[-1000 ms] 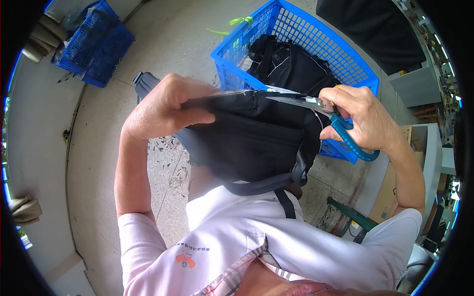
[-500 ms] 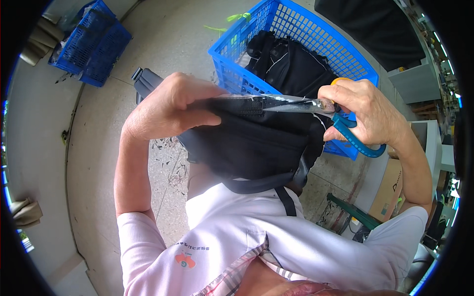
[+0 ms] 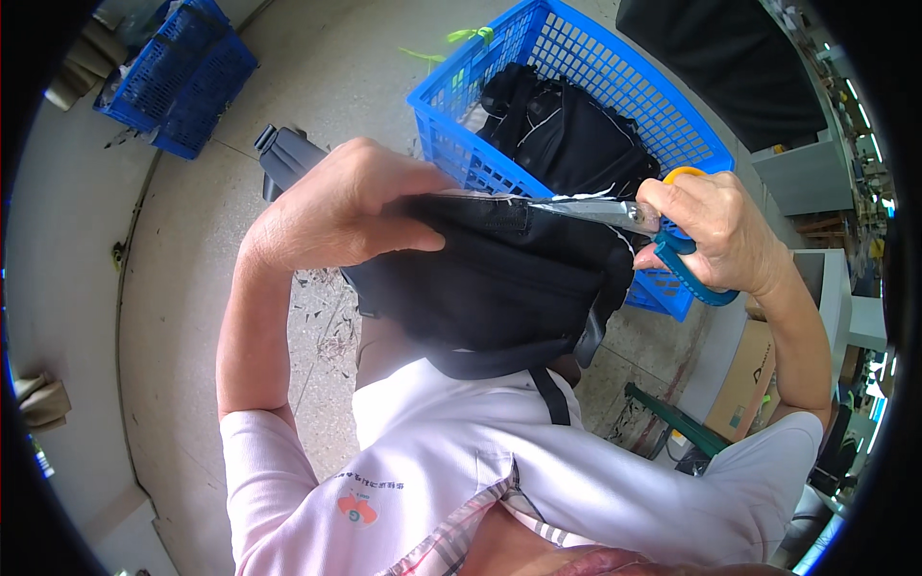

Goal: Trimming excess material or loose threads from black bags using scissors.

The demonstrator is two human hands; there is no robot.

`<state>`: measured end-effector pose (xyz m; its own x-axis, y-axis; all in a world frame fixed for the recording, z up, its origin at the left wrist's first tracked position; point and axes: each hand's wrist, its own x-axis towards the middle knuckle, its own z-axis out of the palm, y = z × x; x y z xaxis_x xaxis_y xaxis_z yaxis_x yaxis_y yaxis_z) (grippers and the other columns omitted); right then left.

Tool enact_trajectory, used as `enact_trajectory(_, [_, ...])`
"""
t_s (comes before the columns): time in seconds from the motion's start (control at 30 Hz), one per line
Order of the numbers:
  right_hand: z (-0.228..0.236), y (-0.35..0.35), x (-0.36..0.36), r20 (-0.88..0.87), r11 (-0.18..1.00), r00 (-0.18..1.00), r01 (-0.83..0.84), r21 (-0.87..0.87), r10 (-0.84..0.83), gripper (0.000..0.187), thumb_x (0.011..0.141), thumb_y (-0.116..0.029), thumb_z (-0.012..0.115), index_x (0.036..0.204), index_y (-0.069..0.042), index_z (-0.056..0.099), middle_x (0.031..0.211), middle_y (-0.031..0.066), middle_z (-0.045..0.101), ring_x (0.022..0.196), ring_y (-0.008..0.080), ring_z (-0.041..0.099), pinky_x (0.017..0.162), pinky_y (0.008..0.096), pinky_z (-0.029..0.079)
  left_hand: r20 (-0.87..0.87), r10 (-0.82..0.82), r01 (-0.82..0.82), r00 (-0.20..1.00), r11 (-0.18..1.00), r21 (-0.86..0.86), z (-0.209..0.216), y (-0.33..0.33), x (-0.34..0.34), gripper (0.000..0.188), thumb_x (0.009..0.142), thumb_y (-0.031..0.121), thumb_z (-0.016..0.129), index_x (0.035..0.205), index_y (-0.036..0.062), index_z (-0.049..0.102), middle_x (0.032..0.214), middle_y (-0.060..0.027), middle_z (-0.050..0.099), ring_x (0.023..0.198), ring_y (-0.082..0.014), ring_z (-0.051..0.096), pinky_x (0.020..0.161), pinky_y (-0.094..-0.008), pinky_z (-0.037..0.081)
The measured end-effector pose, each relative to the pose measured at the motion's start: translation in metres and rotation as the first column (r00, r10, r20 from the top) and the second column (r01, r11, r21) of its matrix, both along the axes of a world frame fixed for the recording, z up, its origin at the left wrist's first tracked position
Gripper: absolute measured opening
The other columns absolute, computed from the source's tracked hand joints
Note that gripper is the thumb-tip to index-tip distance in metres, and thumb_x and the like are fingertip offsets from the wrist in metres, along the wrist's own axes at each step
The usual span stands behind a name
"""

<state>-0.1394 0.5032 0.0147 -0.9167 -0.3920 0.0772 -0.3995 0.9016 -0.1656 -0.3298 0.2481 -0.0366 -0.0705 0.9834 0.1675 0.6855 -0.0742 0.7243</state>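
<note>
A black fabric piece, apparently a sewn bag, hangs over my lap. Its upper edge is pinched between the thumb and fingers of my left hand. My right hand grips scissors with teal and orange handles. Their blades point left along the bag's top edge, close together near the tips, and touch or lie very near the seam. A pale strip or thread runs along that edge. Part of the bag beneath my left fingers is hidden.
Beyond the bag stands a blue plastic basket holding several black fabric pieces. Another blue basket is at far left. Dark scraps litter the floor. A cardboard box and a green bar are at right.
The scissor blades have drawn closer together and the right hand has shifted slightly downward. The left hand keeps its hold on the bag, moving slightly right.
</note>
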Motion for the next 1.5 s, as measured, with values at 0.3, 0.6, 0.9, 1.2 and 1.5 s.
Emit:
enact_trajectory(0.3, [0.002, -0.01, -0.009, 0.01, 0.999, 1.0, 0.019, -0.03, -0.019, 0.051, 0.059, -0.039, 0.074, 0.09, -0.004, 0.055, 0.064, 0.0081, 0.052, 0.058, 0.0239, 0.054, 0.052, 0.0337, 0.042, -0.033, -0.035, 0.036, 0.999, 0.999, 0.033, 0.0, 0.009, 0.006, 0.035, 0.065, 0.016, 0.072, 0.093, -0.0018, 0.062, 0.076, -0.0144, 0.063, 0.067, -0.0278, 0.061, 0.064, -0.035, 0.045])
enact_trajectory(0.6, [-0.008, -0.003, -0.007, 0.1, 0.998, 0.994, 0.049, -0.037, -0.045, 0.046, 0.061, -0.032, 0.076, 0.09, -0.004, 0.054, 0.065, 0.0072, 0.051, 0.055, 0.0187, 0.052, 0.046, 0.0288, 0.04, -0.063, -0.013, 0.014, 0.998, 1.0, 0.023, -0.002, 0.01, 0.005, 0.034, 0.066, 0.015, 0.072, 0.093, -0.002, 0.062, 0.075, -0.0148, 0.063, 0.067, -0.0279, 0.062, 0.061, -0.0339, 0.047])
enact_trajectory(0.9, [-0.041, -0.038, -0.03, 0.384, 0.593, 0.917, 0.367, -0.717, -0.104, 0.037, 0.069, -0.008, 0.072, 0.101, -0.001, 0.056, 0.073, -0.0021, 0.051, 0.063, 0.0042, 0.044, 0.059, 0.0175, 0.038, -0.093, 0.092, -0.082, 0.991, 0.99, 0.111, 0.005, 0.009, 0.021, 0.035, 0.073, 0.022, 0.067, 0.098, -0.0004, 0.058, 0.071, -0.0152, 0.061, 0.064, -0.029, 0.061, 0.06, -0.0348, 0.047])
enact_trajectory(1.2, [-0.055, -0.033, -0.016, 0.374, 0.544, 0.893, 0.45, -0.708, -0.251, 0.032, 0.07, -0.007, 0.068, 0.099, -0.003, 0.058, 0.067, -0.0054, 0.046, 0.058, 0.0029, 0.042, 0.054, 0.0167, 0.036, 0.172, 0.668, -0.649, 0.724, 0.744, -0.155, -0.037, -0.081, -0.03, 0.035, 0.065, 0.019, 0.076, 0.092, 0.0035, 0.06, 0.084, -0.0029, 0.061, 0.074, -0.0135, 0.058, 0.068, -0.0242, 0.044])
enact_trajectory(1.5, [-0.043, -0.007, -0.001, 0.168, 0.838, 0.961, 0.273, -0.473, -0.218, 0.065, 0.059, -0.049, 0.075, 0.101, -0.003, 0.055, 0.068, 0.0024, 0.047, 0.06, 0.0108, 0.047, 0.053, 0.0223, 0.04, 0.859, 0.291, -0.746, 0.421, 0.649, 0.145, -0.1, -0.069, -0.037, 0.028, 0.07, 0.007, 0.071, 0.095, 0.0024, 0.058, 0.083, -0.0028, 0.062, 0.075, -0.0122, 0.059, 0.073, -0.0244, 0.047])
